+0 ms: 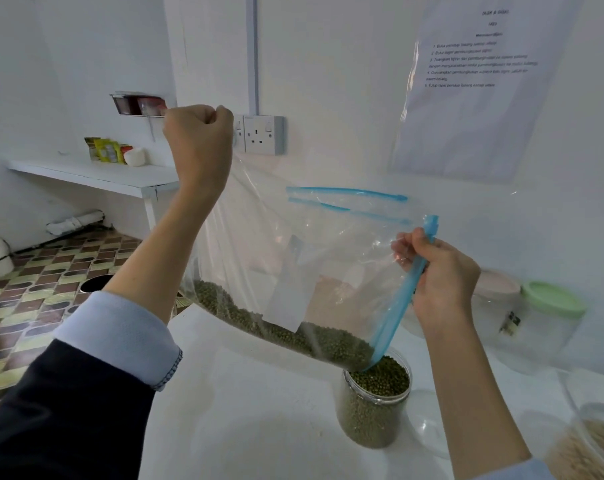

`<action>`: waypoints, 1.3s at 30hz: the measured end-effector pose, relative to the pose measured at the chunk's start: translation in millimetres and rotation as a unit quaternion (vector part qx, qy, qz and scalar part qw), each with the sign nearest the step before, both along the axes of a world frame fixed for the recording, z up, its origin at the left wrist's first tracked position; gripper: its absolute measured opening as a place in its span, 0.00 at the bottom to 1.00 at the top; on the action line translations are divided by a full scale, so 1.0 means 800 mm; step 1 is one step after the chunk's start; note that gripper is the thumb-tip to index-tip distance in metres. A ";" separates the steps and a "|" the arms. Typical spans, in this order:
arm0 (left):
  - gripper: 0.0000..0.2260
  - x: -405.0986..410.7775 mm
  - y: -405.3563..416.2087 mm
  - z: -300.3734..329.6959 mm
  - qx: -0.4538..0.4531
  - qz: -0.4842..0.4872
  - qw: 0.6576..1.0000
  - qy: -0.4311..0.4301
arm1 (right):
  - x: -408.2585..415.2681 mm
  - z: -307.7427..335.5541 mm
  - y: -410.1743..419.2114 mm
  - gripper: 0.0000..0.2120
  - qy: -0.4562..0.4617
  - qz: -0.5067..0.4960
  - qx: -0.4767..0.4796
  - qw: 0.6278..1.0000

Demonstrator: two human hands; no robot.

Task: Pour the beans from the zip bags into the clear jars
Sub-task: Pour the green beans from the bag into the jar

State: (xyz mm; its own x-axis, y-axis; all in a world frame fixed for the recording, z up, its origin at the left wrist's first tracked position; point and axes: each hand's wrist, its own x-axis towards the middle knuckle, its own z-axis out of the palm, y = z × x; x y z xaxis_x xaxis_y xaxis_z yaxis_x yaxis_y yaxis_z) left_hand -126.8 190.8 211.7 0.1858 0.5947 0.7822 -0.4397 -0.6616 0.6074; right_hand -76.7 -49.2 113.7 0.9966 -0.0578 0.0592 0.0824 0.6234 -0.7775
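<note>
The zip bag (293,244) I've got pinched in my left hand (198,140) and right hand (439,282) is thin clear plastic, glossy and crinkly, with a smooth blue plastic zip strip (394,317) and a matt white paper-looking label (290,292). The green beans (286,330) inside look dull and smooth. The jar (373,407) near the front edge of the table (252,410) is shiny clear plastic. The tabletop is matt white. My cuff (120,337) is soft pale blue cloth, the sleeve (51,420) dark matt fabric. The wall sheet (477,81) sits in glossy film.
</note>
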 end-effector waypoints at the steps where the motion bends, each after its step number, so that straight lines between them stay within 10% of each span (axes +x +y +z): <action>1: 0.20 0.001 0.000 0.001 0.002 -0.002 1.000 0.000 | -0.001 -0.003 0.002 0.05 0.004 0.007 -0.003 1.000; 39: 0.21 0.005 0.044 -0.029 -0.033 0.043 0.998 0.008 | -0.010 0.020 0.045 0.07 -0.040 0.050 -0.110 0.992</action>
